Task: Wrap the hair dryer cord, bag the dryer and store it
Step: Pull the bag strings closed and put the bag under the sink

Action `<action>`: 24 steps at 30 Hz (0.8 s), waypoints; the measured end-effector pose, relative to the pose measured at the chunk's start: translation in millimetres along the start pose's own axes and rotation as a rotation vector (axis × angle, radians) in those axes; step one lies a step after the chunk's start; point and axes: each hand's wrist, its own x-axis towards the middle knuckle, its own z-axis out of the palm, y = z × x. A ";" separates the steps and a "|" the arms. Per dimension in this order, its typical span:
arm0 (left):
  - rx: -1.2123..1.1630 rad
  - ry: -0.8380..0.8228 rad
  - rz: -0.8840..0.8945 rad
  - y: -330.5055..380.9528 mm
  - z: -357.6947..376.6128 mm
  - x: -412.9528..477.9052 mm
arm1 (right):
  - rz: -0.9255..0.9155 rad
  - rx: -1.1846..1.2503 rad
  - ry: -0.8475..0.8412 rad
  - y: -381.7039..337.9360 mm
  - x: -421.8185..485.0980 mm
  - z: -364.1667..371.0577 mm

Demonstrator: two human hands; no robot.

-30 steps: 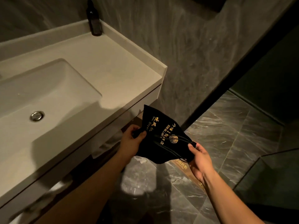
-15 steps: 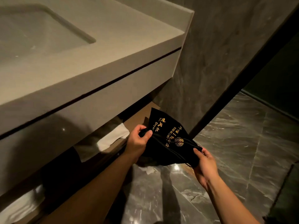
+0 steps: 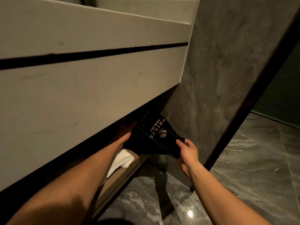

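A black drawstring bag (image 3: 152,137) with gold print bulges as if full; the dryer and its cord are not visible. The bag hangs at the mouth of the open shelf (image 3: 120,174) under the vanity. My left hand (image 3: 128,127) reaches under the vanity front and grips the bag's far end, mostly hidden in shadow. My right hand (image 3: 186,150) pinches the bag's near corner and its drawstring, just outside the shelf.
The pale vanity front (image 3: 90,88) with a dark horizontal gap fills the upper left. A folded white towel (image 3: 121,161) lies on the shelf below the bag. A grey stone wall (image 3: 215,78) stands right of the vanity; a marble floor (image 3: 243,184) spreads below.
My view has dropped below the counter and the sink top is out of sight. Both hands have carried the bag up and in towards the shelf under the vanity.
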 end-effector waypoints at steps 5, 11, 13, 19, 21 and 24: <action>0.094 -0.102 -0.017 -14.5 -18.2 37.5 | -0.004 0.031 -0.110 11.0 16.5 25.5; 0.353 0.030 0.115 -9.7 -24.7 12.7 | 0.010 0.152 -0.152 17.8 24.5 41.0; 0.446 0.042 0.045 -9.6 -25.8 -14.6 | 0.048 0.229 -0.158 19.8 24.7 45.7; 0.945 -0.094 0.373 -47.7 7.8 -115.5 | 0.110 0.238 -0.243 27.3 16.5 56.5; 1.120 -0.128 0.364 -58.0 12.0 -125.0 | 0.083 0.143 -0.283 27.5 16.4 52.2; 1.218 -0.161 0.370 -61.8 10.3 -125.0 | 0.041 -0.010 -0.338 26.8 17.8 45.0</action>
